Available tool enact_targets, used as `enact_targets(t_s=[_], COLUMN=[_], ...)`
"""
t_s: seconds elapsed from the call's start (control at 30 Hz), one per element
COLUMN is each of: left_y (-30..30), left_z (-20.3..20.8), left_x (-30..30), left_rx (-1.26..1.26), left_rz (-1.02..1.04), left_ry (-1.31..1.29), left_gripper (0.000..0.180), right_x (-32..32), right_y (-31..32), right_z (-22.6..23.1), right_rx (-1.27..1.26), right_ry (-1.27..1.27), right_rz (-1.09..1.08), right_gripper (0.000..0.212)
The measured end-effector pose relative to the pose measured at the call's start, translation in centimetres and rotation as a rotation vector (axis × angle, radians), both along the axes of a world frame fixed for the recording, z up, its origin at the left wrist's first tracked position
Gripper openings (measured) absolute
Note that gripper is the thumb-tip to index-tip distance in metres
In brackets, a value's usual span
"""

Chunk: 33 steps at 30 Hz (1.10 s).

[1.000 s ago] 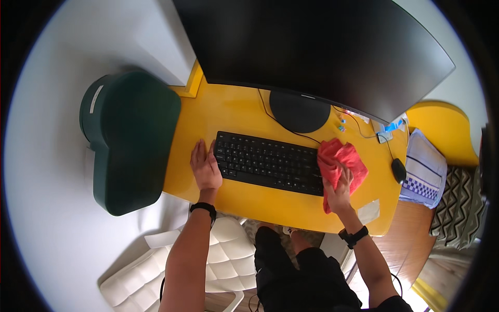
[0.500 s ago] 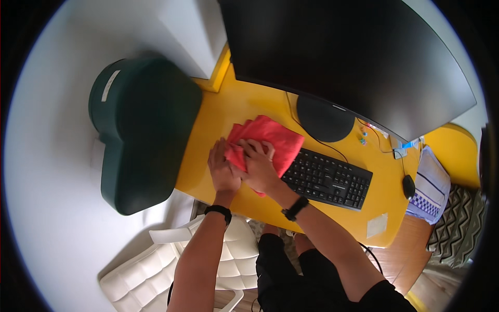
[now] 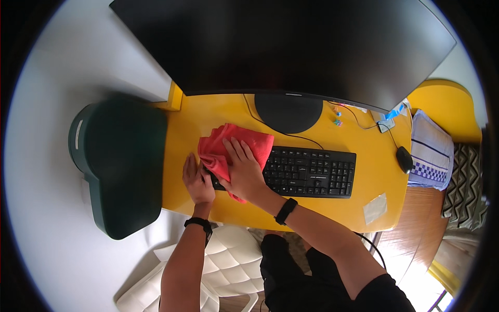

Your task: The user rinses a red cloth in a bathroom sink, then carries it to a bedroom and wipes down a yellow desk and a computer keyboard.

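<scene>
A red cloth (image 3: pixel 257 140), bunched into folds on its left side, covers the left part of a black keyboard (image 3: pixel 317 174). My right hand (image 3: pixel 243 171) presses on the cloth from above, fingers laid along it and the thumb at its lower fold. Beside the keyboard's left end is my left hand (image 3: pixel 197 184), fingers stretched out over the desk and thumb by the keyboard's corner. Only a small bit of that corner shows between the cloth and the left hand. The underside of the cloth is hidden.
A large black monitor (image 3: pixel 291 47) on a round base (image 3: pixel 288 114) stands behind the keyboard on the yellow desk (image 3: pixel 182 140). A black mouse (image 3: pixel 404 159) lies right. A dark green rounded object (image 3: pixel 125 166) borders the desk's left side; a white padded chair (image 3: pixel 231 260) stands below.
My left hand has come away from the cloth to the keyboard's left end. My right hand stays on the cloth, now lying flatter. The view has turned and shifted.
</scene>
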<state>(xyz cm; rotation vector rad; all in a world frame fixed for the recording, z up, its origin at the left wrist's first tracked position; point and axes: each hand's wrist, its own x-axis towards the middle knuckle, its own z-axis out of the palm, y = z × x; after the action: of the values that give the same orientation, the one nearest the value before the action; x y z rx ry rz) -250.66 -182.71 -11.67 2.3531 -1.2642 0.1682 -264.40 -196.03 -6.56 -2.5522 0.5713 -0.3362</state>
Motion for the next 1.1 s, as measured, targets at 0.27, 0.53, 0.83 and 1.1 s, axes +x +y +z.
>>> enact_targets(t_s=[0.27, 0.53, 0.83, 1.1], left_y=[0.3, 0.5, -0.7, 0.8], left_z=[0.4, 0.3, 1.7, 0.9], left_x=[0.0, -0.2, -0.9, -0.1], left_rx=[0.059, 0.104, 0.062, 0.081], left_rz=[0.02, 0.047, 0.056, 0.037], left_ry=[-0.062, -0.068, 0.028, -0.001], left_gripper=[0.041, 0.042, 0.043, 0.041], right_x=[-11.5, -23.3, -33.2, -41.9], right_y=[-1.8, -4.8, -6.8, -11.0], right_z=[1.9, 4.3, 3.6, 10.8], right_rx=[-0.069, 0.089, 1.019, 1.424], right_ry=[0.178, 0.202, -0.404, -1.131], right_rz=[-0.035, -0.399, -0.861, -0.998], right_gripper=[0.054, 0.07, 0.064, 0.056])
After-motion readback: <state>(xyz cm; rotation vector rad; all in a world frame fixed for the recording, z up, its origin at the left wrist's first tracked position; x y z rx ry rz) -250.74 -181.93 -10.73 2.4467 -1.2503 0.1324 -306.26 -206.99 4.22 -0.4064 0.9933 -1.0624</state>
